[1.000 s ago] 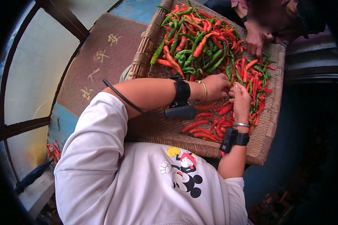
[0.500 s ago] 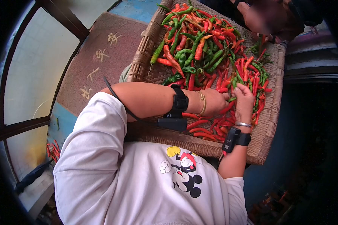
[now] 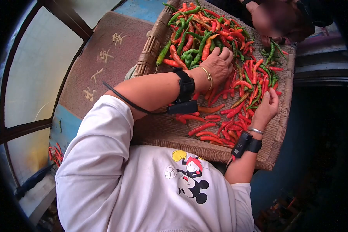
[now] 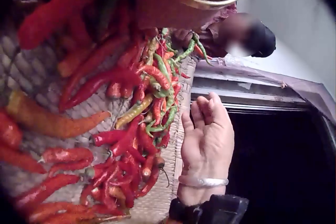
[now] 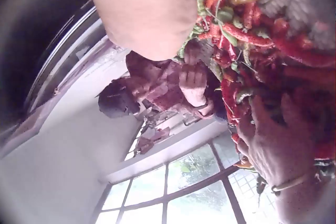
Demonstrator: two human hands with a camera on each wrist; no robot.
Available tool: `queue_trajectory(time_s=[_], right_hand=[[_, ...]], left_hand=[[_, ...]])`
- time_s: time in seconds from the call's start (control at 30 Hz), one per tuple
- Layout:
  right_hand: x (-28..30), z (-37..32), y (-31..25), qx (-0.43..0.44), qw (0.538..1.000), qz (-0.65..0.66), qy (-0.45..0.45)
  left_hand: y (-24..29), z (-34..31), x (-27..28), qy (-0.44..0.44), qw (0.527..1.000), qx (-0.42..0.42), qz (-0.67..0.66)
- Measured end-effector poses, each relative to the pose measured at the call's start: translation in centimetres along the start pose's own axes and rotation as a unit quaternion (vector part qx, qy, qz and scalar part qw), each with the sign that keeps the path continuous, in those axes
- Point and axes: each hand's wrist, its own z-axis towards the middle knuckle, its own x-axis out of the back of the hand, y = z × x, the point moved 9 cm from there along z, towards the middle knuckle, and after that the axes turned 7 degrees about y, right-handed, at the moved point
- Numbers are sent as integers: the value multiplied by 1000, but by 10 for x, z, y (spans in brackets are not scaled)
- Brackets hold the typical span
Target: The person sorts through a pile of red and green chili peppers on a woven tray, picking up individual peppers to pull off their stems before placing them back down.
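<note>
My left hand (image 3: pixel 217 67), with a gold bangle at its wrist, rests on the heap of red and green chili peppers (image 3: pixel 205 44). Its fingers spread apart among the peppers in the right wrist view. My right hand (image 3: pixel 267 109), wearing a silver bangle, hovers near the basket's right side. Seen from the left wrist, its palm faces the camera, fingers loosely bent around nothing. Between the hands lie mixed peppers (image 3: pixel 255 79), one of them a yellowish chili (image 3: pixel 240 99). Mostly red peppers (image 3: pixel 216 131) are spread along the near part of the woven basket (image 3: pixel 274 141).
Another person (image 3: pixel 276 19) leans over the far right corner, close to some green chilies (image 3: pixel 272 50). A brown mat with gold characters (image 3: pixel 104 58) lies left of the basket, beside a framed window (image 3: pixel 38 69). More red chilies (image 3: pixel 55 155) sit at far left.
My hands have parted: the left moved away from me onto the heap, the right shifted rightward to the basket's side. The other person's green chilies have come more into view.
</note>
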Motion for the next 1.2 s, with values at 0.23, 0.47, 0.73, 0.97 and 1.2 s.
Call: queue_trajectory(time_s=[0.23,0.47,0.73,0.97,1.2], right_hand=[[-33,-26,-8,-27,995,-13,-96],[-55,-42,-9,-25,981,-34,-187],[-61,-45,0,-36,976,-21,-211],[-63,-53,23,-236,938,146,-209],[-65,-58,20,-300,899,220,-232]], left_hand=[[-7,1,-4,14,999,35,28],[10,-3,-16,-35,999,-24,-13],[23,-2,-6,17,975,-44,-218],[18,-2,-11,22,840,122,-528],[38,-18,-50,-184,625,261,-713]])
